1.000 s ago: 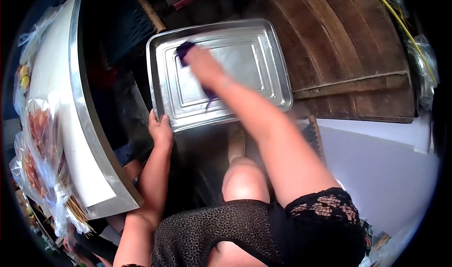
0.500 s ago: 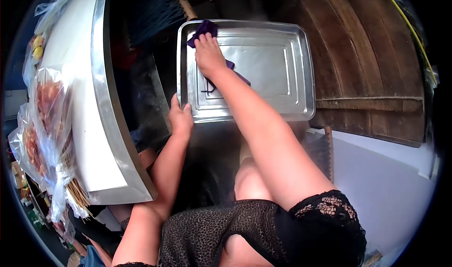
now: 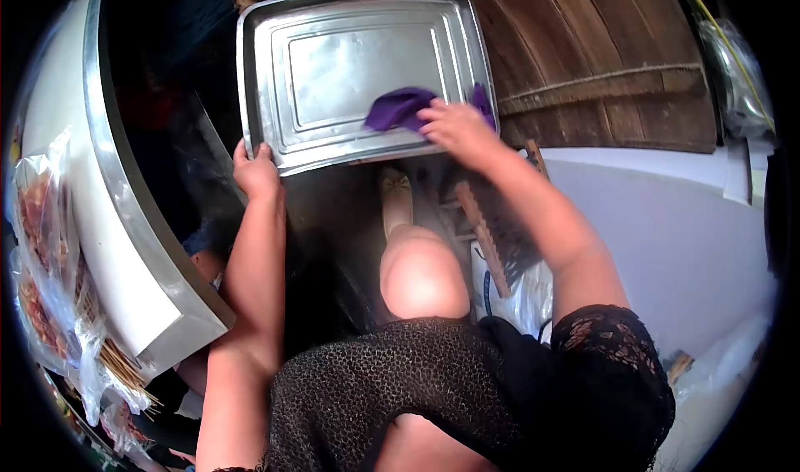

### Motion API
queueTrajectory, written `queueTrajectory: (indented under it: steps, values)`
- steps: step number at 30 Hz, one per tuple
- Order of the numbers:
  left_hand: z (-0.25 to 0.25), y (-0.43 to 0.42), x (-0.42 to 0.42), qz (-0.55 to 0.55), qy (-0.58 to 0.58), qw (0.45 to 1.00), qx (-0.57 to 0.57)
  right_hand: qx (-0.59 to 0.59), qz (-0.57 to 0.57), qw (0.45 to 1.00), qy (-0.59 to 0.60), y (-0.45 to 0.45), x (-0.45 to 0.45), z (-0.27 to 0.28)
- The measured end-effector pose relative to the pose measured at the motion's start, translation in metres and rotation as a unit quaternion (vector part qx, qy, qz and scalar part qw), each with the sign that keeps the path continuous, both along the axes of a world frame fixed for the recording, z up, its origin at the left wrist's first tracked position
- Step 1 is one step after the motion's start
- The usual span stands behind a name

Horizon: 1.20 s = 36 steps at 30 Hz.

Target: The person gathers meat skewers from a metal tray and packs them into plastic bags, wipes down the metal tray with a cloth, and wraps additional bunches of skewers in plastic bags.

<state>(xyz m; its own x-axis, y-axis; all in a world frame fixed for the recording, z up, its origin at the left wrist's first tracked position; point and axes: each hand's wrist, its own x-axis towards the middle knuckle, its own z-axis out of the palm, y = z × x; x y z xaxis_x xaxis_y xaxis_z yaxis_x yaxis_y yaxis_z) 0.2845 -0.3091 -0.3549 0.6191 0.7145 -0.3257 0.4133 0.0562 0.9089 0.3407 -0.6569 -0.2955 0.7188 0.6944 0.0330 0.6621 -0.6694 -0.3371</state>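
A shiny rectangular metal tray (image 3: 367, 68) with a raised rim and stepped base is held up in front of me. My left hand (image 3: 257, 172) grips its near left corner, thumb on the rim and the other fingers partly hidden behind. Over the tray's near right part, my right hand (image 3: 461, 130) is closed on a purple cloth (image 3: 402, 109). The cloth spreads left of the fingers, and another fold shows beyond them at the right rim. Its edges are slightly blurred.
At left stands a white, metal-edged counter (image 3: 125, 222) with plastic-bagged skewers (image 3: 50, 239) beside it. Wooden boards (image 3: 600, 64) rise at upper right. Below them are a whitish panel (image 3: 642, 214), a jagged-edged wooden strip (image 3: 483, 239) and a clear plastic bag (image 3: 531, 297).
My right hand and the purple cloth have swept from the tray's far left corner to its near right side. The tray and my left hand sit farther left and higher in view.
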Motion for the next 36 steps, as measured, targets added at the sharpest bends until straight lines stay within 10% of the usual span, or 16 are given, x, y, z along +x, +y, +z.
queueTrajectory:
  steps: [4,8,14,20,26,32,33,36]
  values:
    - [0.004,-0.008,0.001,0.034,-0.022,0.998,-0.043,-0.018,-0.064,0.988,-0.140,-0.029,-0.009,0.009]
    - [0.001,-0.013,-0.001,0.043,-0.028,0.997,-0.052,0.248,-0.387,0.886,-0.060,0.054,-0.035,0.004]
    - [0.007,-0.013,-0.003,0.033,-0.001,0.999,-0.036,0.358,-0.104,0.923,-0.092,0.116,-0.053,0.002]
    - [0.007,0.011,0.003,0.056,0.013,0.998,-0.020,-0.009,-0.284,0.958,-0.026,0.001,-0.036,-0.023]
    - [0.012,0.006,-0.007,0.017,0.013,0.999,0.050,0.532,-0.419,0.723,0.138,-0.009,0.058,0.082]
    - [0.009,-0.007,-0.019,-0.079,0.013,0.996,0.027,0.233,-0.412,0.877,0.077,0.071,0.155,-0.014]
    - [0.013,-0.008,-0.018,-0.074,0.018,0.997,0.023,0.105,-0.457,0.876,-0.111,0.104,0.147,-0.043]
    - [0.013,-0.006,-0.012,-0.080,0.024,0.996,0.033,0.152,-0.300,0.936,-0.102,0.181,0.135,-0.054]
